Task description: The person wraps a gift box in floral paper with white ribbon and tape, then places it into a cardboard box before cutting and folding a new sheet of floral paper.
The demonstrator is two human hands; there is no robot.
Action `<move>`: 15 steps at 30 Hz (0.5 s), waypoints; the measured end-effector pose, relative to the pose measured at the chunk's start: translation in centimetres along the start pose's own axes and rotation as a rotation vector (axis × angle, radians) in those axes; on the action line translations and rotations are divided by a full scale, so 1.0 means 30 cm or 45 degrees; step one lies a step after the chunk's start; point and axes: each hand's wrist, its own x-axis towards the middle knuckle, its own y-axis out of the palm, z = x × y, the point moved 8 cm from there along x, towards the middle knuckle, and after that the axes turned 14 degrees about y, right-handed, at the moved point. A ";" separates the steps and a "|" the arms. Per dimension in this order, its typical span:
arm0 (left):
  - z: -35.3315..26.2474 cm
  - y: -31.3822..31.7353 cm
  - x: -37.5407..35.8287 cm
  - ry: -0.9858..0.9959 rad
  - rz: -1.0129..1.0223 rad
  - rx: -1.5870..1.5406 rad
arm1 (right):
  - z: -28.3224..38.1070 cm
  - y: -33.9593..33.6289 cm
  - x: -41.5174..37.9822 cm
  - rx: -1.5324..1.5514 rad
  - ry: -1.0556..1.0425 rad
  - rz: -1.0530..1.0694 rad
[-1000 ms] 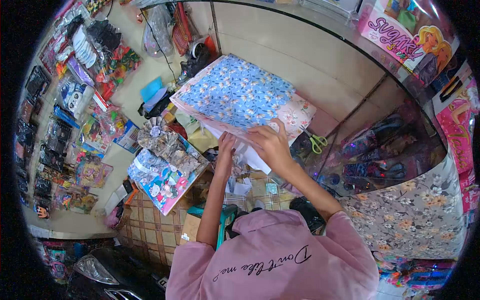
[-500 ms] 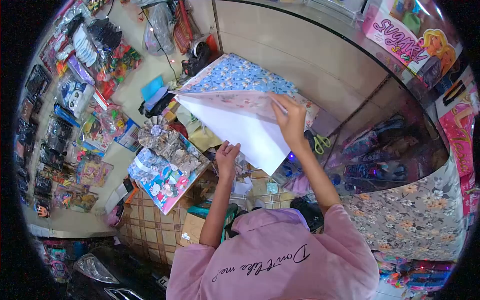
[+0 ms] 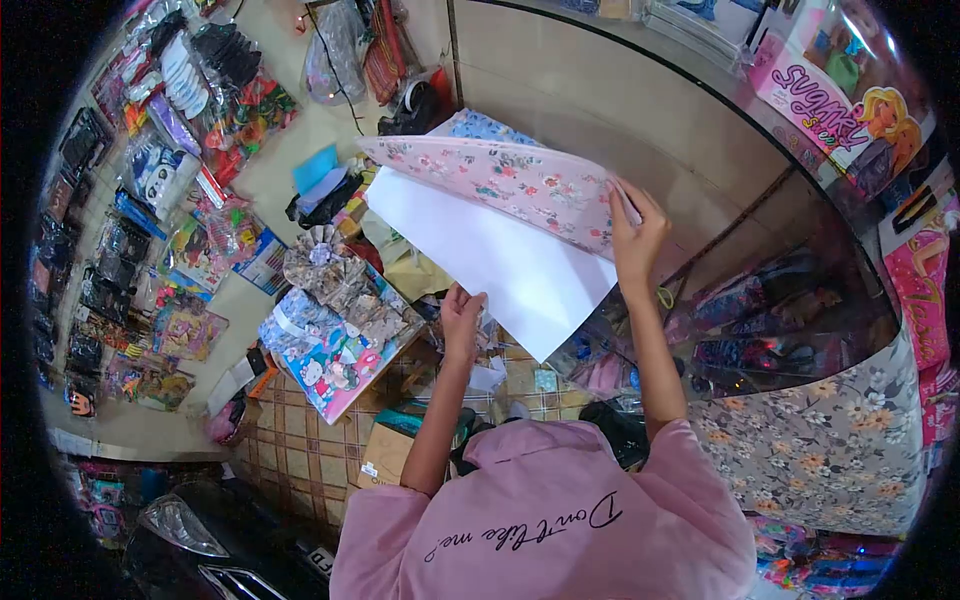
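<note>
My right hand (image 3: 641, 235) pinches the right edge of a pink floral paper sheet (image 3: 500, 185), which is lifted and shows its printed side. Below it lies a large white sheet surface (image 3: 500, 265), its corner pointing toward me. My left hand (image 3: 463, 318) is closed at the near left edge of the white surface, with thumb and fingers together on it. Part of a blue floral sheet (image 3: 485, 127) shows behind the pink one. To the left, a Hello Kitty package (image 3: 335, 365) carries a grey patterned fabric bow (image 3: 325, 260).
Bagged goods (image 3: 235, 95) hang at the left. A glass case (image 3: 770, 300) stands at the right, with a pink doll box (image 3: 830, 110) above it. A cardboard box (image 3: 385, 455) is near my left arm. A motorcycle (image 3: 220, 540) stands at the lower left.
My right hand has moved right with the pink sheet's edge, turning more of its floral side into view and covering most of the blue sheet. The camera view has shifted slightly.
</note>
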 end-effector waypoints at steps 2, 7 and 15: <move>0.027 -0.004 0.002 -0.084 0.013 -0.011 | -0.013 0.014 -0.059 -0.075 -0.046 0.062; 0.082 -0.022 0.006 -0.324 -0.061 -0.071 | -0.042 0.095 -0.288 -0.013 -0.156 0.338; 0.073 -0.043 0.056 -0.223 -0.021 0.074 | -0.064 0.090 -0.346 -0.174 -0.214 0.503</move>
